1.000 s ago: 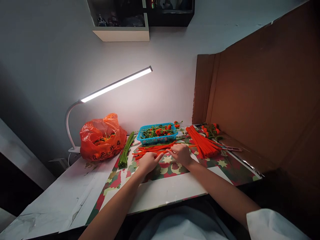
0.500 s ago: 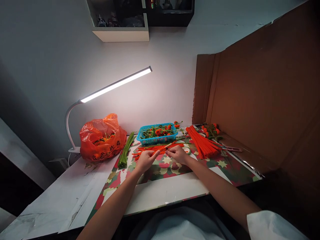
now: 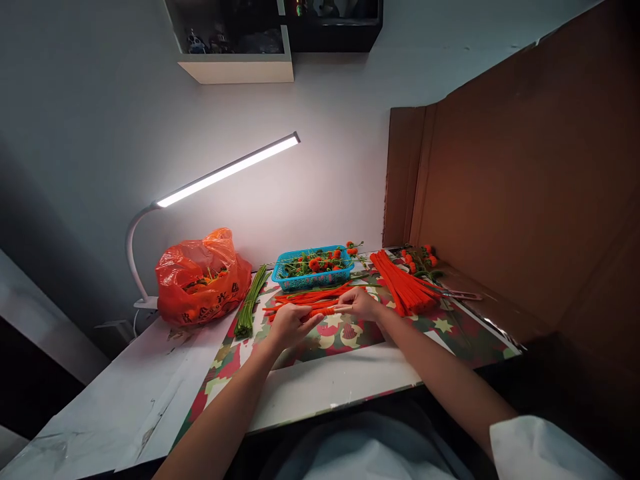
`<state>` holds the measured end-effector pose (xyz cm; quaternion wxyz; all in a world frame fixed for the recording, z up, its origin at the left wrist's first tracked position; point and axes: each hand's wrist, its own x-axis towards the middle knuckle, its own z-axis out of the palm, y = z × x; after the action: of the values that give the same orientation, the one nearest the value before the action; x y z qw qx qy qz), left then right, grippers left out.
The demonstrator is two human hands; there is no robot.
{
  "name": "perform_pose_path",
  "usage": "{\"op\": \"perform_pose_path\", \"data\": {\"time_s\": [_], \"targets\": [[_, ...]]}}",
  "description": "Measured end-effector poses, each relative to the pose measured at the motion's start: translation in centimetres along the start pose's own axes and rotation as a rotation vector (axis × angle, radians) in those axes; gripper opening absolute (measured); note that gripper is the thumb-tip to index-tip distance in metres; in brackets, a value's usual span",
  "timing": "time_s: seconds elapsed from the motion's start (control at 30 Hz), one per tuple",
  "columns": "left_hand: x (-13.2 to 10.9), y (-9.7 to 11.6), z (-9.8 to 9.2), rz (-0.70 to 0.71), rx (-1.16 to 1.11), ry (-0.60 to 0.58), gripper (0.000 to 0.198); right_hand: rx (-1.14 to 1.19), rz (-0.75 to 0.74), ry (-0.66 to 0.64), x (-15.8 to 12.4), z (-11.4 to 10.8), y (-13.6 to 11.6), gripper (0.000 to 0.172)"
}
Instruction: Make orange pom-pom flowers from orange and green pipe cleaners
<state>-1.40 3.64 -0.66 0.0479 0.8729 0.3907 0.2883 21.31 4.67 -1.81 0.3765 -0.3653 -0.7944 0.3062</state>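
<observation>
Between my two hands lies a pale thin stick with an orange pipe cleaner (image 3: 321,312) coiled round it. My left hand (image 3: 291,325) is closed at the left end of the coil, the fingertips partly hidden. My right hand (image 3: 361,304) pinches the stick just right of the coil. Behind the hands, loose orange pipe cleaners (image 3: 300,297) lie across the patterned sheet. A thick bundle of orange pipe cleaners (image 3: 403,287) rests to the right, and a bundle of green pipe cleaners (image 3: 251,303) to the left.
A blue basket (image 3: 287,283) at the back holds orange fuzzy flowers with green stems. More such flowers (image 3: 419,259) and pink-handled scissors (image 3: 465,295) lie at right, by a cardboard wall (image 3: 500,187). An orange plastic bag (image 3: 200,287) and a lit lamp (image 3: 230,170) stand at left.
The stick has turned from slanting up to the right to lying nearly level between my hands. My right hand has shifted onto its right end. The view has moved slightly.
</observation>
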Motion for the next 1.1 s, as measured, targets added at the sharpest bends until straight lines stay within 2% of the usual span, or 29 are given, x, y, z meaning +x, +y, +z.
{"op": "perform_pose_path", "data": {"time_s": [0.2,0.47,0.83,1.1], "targets": [[0.2,-0.2,-0.1,0.050,0.098,-0.055,0.051,-0.129,-0.044,0.171,-0.3,-0.6,0.1,0.050],[0.4,-0.1,-0.2,-0.041,0.196,-0.063,0.053,-0.289,-0.092,0.401,-0.7,-0.5,-0.5,0.050],[0.6,0.0,-0.4,-0.086,0.183,-0.157,0.055,-0.416,-0.206,0.337,-0.9,-0.7,-0.6,0.052],[0.8,1.1,1.2,-0.309,0.119,-0.027,0.058,-0.549,-0.235,0.392,-1.7,0.9,-2.6,0.052]]}}
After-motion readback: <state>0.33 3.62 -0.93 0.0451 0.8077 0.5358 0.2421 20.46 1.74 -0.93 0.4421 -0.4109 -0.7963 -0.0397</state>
